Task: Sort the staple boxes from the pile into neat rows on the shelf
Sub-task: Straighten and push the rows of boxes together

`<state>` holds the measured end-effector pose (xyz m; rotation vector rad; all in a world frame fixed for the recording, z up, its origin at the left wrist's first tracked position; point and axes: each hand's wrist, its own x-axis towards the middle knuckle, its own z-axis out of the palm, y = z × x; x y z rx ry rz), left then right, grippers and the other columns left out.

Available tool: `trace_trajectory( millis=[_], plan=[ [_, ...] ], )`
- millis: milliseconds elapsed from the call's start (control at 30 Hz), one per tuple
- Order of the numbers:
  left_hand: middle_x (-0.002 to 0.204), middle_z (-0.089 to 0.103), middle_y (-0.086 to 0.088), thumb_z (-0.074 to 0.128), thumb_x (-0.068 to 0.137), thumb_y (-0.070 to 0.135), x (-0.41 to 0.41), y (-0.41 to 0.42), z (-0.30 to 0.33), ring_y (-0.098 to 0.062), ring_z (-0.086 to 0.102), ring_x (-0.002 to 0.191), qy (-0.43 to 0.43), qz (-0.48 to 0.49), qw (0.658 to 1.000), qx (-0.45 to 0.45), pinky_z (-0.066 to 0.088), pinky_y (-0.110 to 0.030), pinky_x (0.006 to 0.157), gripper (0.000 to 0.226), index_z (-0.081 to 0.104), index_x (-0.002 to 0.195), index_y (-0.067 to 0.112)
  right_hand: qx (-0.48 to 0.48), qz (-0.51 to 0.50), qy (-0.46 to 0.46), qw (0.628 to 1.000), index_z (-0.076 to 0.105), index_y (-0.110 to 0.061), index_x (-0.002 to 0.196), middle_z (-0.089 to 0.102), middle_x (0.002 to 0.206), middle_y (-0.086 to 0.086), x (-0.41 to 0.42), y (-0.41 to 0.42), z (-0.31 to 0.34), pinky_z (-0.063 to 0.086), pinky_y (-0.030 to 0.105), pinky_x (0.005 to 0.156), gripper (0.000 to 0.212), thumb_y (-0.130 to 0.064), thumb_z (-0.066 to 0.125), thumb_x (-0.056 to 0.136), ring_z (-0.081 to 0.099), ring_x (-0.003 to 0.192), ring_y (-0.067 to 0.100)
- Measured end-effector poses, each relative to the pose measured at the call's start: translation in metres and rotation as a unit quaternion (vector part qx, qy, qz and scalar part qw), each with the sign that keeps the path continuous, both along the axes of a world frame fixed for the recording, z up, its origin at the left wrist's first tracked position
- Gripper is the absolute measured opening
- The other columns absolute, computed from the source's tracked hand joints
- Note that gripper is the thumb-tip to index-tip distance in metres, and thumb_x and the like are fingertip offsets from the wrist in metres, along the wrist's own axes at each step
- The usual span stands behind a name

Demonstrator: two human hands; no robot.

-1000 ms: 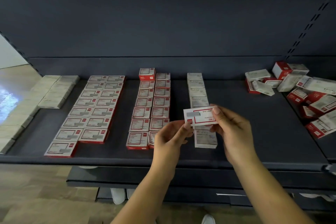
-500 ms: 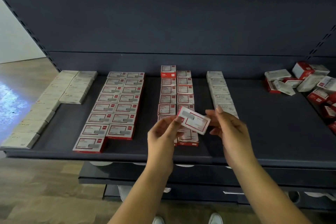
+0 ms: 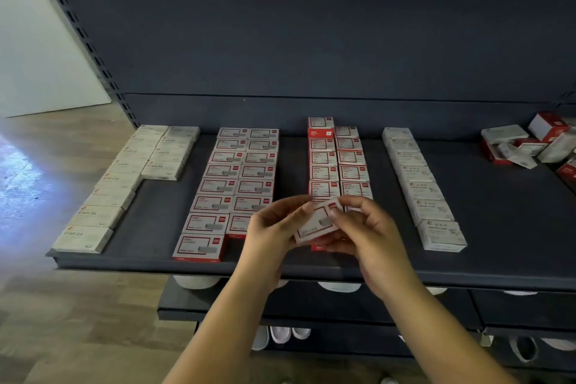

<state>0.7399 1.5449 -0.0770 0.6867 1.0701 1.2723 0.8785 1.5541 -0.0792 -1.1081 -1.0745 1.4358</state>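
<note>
The shelf was a dark, matte navy board with a raised front lip, backed by a panel of the same colour. A perforated upright ran up its left edge, and beyond that stood a pale wall over wood-look flooring with a bluish glare patch on the left. A lower shelf jutted out beneath, with pale shoes showing under it.

The held box was small, flat and white with a red border and a red corner tab, tilted in the air over the near end of the middle red rows. The left hand pinched its left edge between thumb and curled fingers; the right hand gripped its right side, fingers curled round it.

Four groups lay sorted. The cream staple boxes at far left formed a column of eight with a shorter column of four beside it. The wide red-bordered boxes stood in two columns, eight and about seven, the nearest partly hidden by the left hand. The narrower red boxes made two columns whose near ends the hands covered, so their count could not be told; one extra box sat stacked at the back. The cream paper-clip boxes made one column of seven. The unsorted pile lay jumbled at the far right, cut by the frame edge.
</note>
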Motion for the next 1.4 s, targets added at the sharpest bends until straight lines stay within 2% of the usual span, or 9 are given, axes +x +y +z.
trace_trajectory(
  millis=[167,233,300,400,567,700,833,1000,1400],
  plan=[
    [0.087,0.073,-0.007,0.065,0.07,0.01,-0.023,-0.008,-0.006,-0.022,0.07,0.083,-0.041,0.046,0.998,0.019,0.057,-0.025,0.063,0.03,0.064,0.099,0.005,0.002,0.016,0.034,0.999,0.049,-0.022,0.116,0.069,0.081,0.001,-0.018,-0.003,-0.009,0.055,0.027,0.068,0.037,-0.003,0.059,0.086,0.069,0.081,0.022],
    [0.086,0.073,-0.006,0.066,0.071,0.01,-0.032,-0.009,-0.009,-0.021,0.07,0.083,-0.028,0.064,0.997,0.02,0.057,-0.025,0.064,0.029,0.065,0.099,0.006,0.084,0.019,-0.132,0.987,0.045,-0.031,0.121,0.064,0.102,-0.013,-0.026,-0.006,-0.012,0.048,0.018,0.085,0.046,-0.009,0.064,0.085,0.06,0.102,0.004],
    [0.086,0.073,-0.007,0.065,0.074,0.007,-0.04,-0.01,-0.012,-0.02,0.07,0.082,-0.004,0.068,0.997,0.022,0.057,-0.025,0.064,0.026,0.066,0.101,0.005,0.284,0.002,-0.367,0.886,0.045,-0.026,0.128,0.052,0.121,-0.012,-0.031,-0.003,-0.013,0.036,0.017,0.098,0.048,-0.021,0.063,0.084,0.045,0.116,0.002],
    [0.085,0.073,-0.008,0.063,0.08,0.002,-0.051,-0.014,-0.017,-0.018,0.07,0.08,0.053,0.05,0.997,0.036,0.056,-0.026,0.063,0.022,0.066,0.101,0.006,0.433,0.051,-0.482,0.76,0.046,-0.016,0.126,0.054,0.116,0.001,-0.042,0.003,-0.025,0.043,0.031,0.092,0.051,-0.036,0.052,0.08,0.046,0.11,0.018],
    [0.084,0.073,0.003,0.055,0.085,-0.012,-0.078,-0.023,-0.024,-0.006,0.068,0.081,0.195,0.029,0.978,0.068,0.055,-0.021,0.067,0.033,0.065,0.108,0.01,0.436,0.09,-0.482,0.755,0.05,-0.012,0.122,0.06,0.109,0.001,-0.066,0.004,-0.042,0.042,0.021,0.086,0.051,-0.039,0.048,0.079,0.047,0.104,0.012],
    [0.109,0.058,0.014,0.054,0.083,0.004,-0.113,-0.03,-0.042,0.0,0.054,0.104,0.539,0.06,0.802,0.251,0.045,-0.012,0.089,0.036,0.064,0.117,0.013,0.449,0.081,-0.52,0.722,0.065,-0.009,0.11,0.066,0.101,-0.001,-0.078,0.007,-0.056,0.048,0.021,0.08,0.05,-0.041,0.044,0.077,0.046,0.097,0.01],
    [0.131,0.053,-0.004,0.052,0.082,0.034,-0.144,-0.031,-0.076,-0.023,0.037,0.127,0.664,-0.012,0.693,0.281,0.039,-0.049,0.098,0.04,0.058,0.121,0.023,0.473,0.077,-0.533,0.697,0.068,-0.008,0.108,0.067,0.104,-0.002,-0.082,0.006,-0.074,0.053,0.031,0.075,0.047,-0.038,0.046,0.079,0.045,0.094,0.015],
    [0.148,0.033,-0.003,0.04,0.09,0.056,-0.156,-0.031,-0.102,-0.024,0.015,0.141,0.679,-0.037,0.687,0.255,0.025,-0.057,0.105,0.054,0.04,0.137,0.03,0.48,0.076,-0.511,0.709,0.066,-0.004,0.111,0.06,0.113,0.002,-0.082,0.007,-0.089,0.05,0.034,0.086,0.043,-0.034,0.048,0.084,0.045,0.101,0.019],
    [0.145,0.034,-0.006,0.046,0.086,0.048,-0.154,-0.029,-0.105,-0.035,0.024,0.137,0.679,-0.029,0.69,0.25,0.021,-0.052,0.103,0.053,0.046,0.133,0.024,0.492,0.07,-0.502,0.708,0.069,-0.003,0.102,0.06,0.102,0.006,-0.089,0.004,-0.096,0.054,0.038,0.081,0.039,-0.031,0.047,0.085,0.046,0.102,0.02]
  ],
)
